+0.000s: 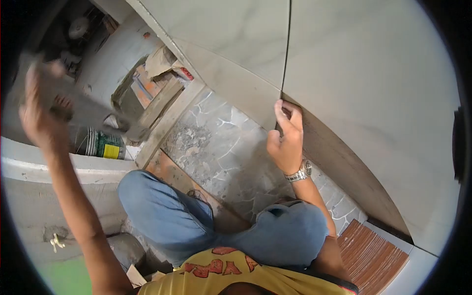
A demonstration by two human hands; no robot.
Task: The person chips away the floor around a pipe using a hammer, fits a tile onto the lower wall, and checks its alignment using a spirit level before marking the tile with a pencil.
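My left hand (42,110), raised at the far left and blurred by motion, is closed round a long grey flat tool (93,108) that points toward the middle. My right hand (287,140), with a metal watch on its wrist, has its fingers curled at the lower end of a thin dark gap (287,49) between two large pale marbled panels (236,34). Its fingertips touch the panel edge; what they pinch, if anything, is too small to make out.
My bent knees rest above a grey cracked-pattern floor (231,152) with rubble. Stacked reddish-brown tiles (373,258) lie at the lower right. A green bucket (109,146) and a wooden frame (169,125) stand at left, near cardboard scraps (160,61). A tap (57,242) is at lower left.
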